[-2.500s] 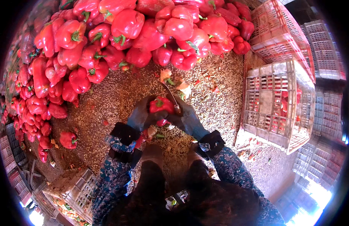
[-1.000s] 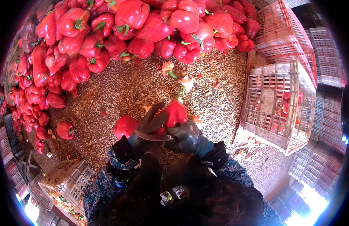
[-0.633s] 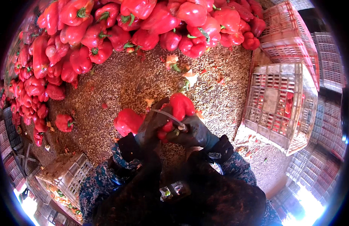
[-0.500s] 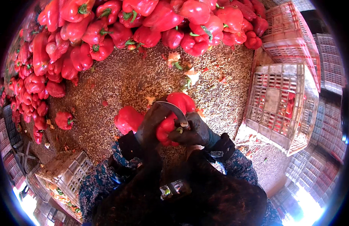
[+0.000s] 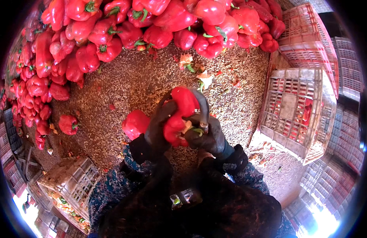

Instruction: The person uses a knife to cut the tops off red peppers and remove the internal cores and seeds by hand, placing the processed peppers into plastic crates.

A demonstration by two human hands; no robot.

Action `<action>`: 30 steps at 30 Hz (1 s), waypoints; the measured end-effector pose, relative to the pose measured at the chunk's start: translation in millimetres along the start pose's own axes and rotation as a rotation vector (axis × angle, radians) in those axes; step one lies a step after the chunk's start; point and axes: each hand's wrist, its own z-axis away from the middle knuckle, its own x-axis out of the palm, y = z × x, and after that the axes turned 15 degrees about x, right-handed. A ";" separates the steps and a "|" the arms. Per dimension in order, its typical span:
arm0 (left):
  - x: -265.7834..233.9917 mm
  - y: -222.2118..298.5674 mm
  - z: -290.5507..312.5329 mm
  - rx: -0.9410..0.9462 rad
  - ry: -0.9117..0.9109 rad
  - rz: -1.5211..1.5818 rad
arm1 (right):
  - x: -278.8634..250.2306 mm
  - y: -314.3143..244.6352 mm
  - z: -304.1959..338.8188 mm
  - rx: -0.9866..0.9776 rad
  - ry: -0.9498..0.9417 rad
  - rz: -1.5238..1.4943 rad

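Over the middle of the floor (image 5: 120,87), the left hand (image 5: 156,123), in a dark glove, was wrapped around a red pepper (image 5: 183,102). Its top poked out past the hand, toward the far edge of the floor. More red showed lower down, between the two hands, and it was hard to tell if that was the same pepper or a second one. The right hand (image 5: 212,138), in a dark glove too, was closed around a curved knife (image 5: 205,109). The blade looked blurry and bent round right beside the pepper. At the right hand, next to the lower red part, were a green stem (image 5: 198,131) and a pale bit (image 5: 187,126).

Just left of the left hand was a loose pepper (image 5: 136,124). Closer to the floor's left edge lay a lone pepper (image 5: 68,124). A big heap of peppers (image 5: 173,18) covered the floor's far edge and far left corner. By its right edge was a dirty white crate (image 5: 288,106), with red showing through the slots, and just behind that was a pink crate (image 5: 302,37). Near the floor's close left corner was a dusty crate (image 5: 70,178).
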 end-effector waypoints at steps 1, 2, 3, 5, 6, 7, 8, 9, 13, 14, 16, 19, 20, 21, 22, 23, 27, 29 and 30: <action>-1.2 -0.3 0.9 0.049 0.028 -0.026 | -2.5 3.1 -0.1 0.073 -0.021 -0.180; -3.2 1.0 1.5 0.097 0.057 -0.054 | -5.9 6.7 -0.1 0.131 -0.061 -0.408; -4.4 2.2 2.8 0.200 0.124 -0.121 | -9.2 11.4 0.1 0.118 -0.028 -0.470; -7.8 7.9 4.5 0.212 0.194 -0.108 | -17.8 20.1 1.4 -0.186 0.381 0.260; -10.8 14.2 5.1 0.119 0.195 -0.028 | -23.7 23.2 1.8 -0.241 0.554 0.484; -12.9 19.5 6.0 0.029 0.233 0.038 | -31.1 25.0 1.4 -0.111 0.553 0.409; -15.6 24.9 3.9 -0.053 0.132 0.042 | -38.3 26.0 0.8 0.079 0.553 0.251; -15.2 27.1 4.5 -0.044 0.042 -0.061 | -45.1 26.0 0.0 0.290 0.537 0.024; -9.1 34.0 4.7 -0.079 -0.274 -0.776 | -56.6 19.8 -5.4 0.142 -0.072 -0.328; -6.5 34.4 4.2 -0.098 -0.364 -0.865 | -56.5 15.9 -7.2 0.185 -0.188 -0.380; -1.4 33.6 3.6 -0.089 -0.442 -0.927 | -54.2 3.9 -10.1 0.248 -0.148 -0.151; 0.8 30.8 4.9 -0.035 -0.409 -1.149 | -47.4 -17.2 -9.9 0.293 -0.099 0.031; 0.2 28.0 6.4 -0.062 -0.349 -1.079 | -46.3 -23.4 -8.1 0.289 -0.093 0.098; -1.7 25.9 8.4 -0.087 -0.291 -1.008 | -45.0 -27.5 -5.2 0.284 -0.085 0.166; -5.0 23.0 7.8 -0.132 -0.246 -0.943 | -45.3 -30.1 -0.9 0.302 -0.053 0.173; -9.7 20.9 7.3 -0.036 -0.120 -0.799 | -47.0 -30.4 4.7 0.320 -0.020 0.174; -40.5 31.7 16.0 0.188 0.201 -0.466 | -68.1 -13.3 45.8 0.201 0.095 0.027; -58.7 42.9 25.4 0.391 0.187 -0.569 | -107.3 -15.5 82.5 0.171 -0.224 -0.963; -65.6 49.2 33.0 0.417 0.216 -0.796 | -129.8 -21.5 106.8 0.093 -0.296 -1.171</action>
